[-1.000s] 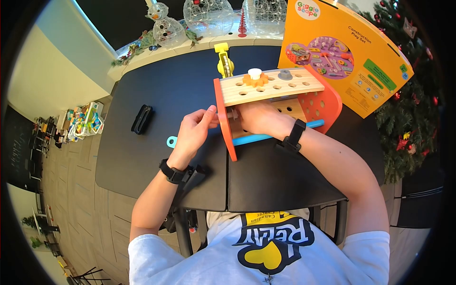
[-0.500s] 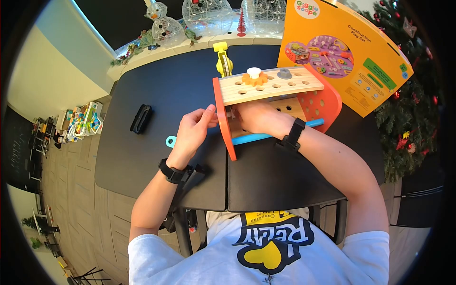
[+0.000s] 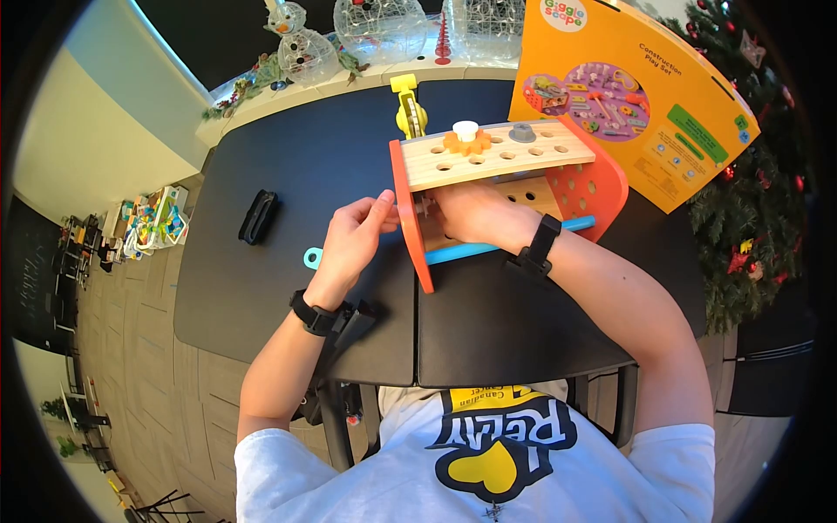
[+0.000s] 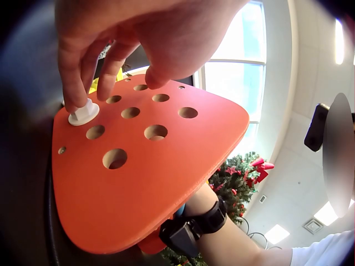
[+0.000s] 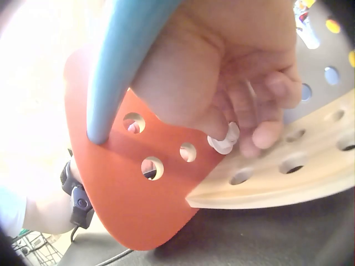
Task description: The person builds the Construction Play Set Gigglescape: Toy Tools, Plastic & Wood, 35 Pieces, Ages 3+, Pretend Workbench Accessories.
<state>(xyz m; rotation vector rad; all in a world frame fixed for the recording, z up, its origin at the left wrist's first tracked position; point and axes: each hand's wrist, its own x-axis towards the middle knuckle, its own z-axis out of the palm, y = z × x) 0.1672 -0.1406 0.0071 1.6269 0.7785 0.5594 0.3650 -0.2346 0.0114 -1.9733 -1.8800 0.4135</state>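
The wooden workbench toy's perforated red side panel stands between the two hands. At its outer face, the left hand touches a white bolt head with its fingertips, the thumb held apart from it. Reaching inside under the wooden top, the right hand pinches a small white piece between thumb and fingers, against the panel's inner side. A white bolt over an orange gear and a grey nut sit on the top.
A blue bar runs across the toy's near side. Behind stands a yellow tool; a large yellow box is at the back right. A black case and a turquoise piece lie left on the black table.
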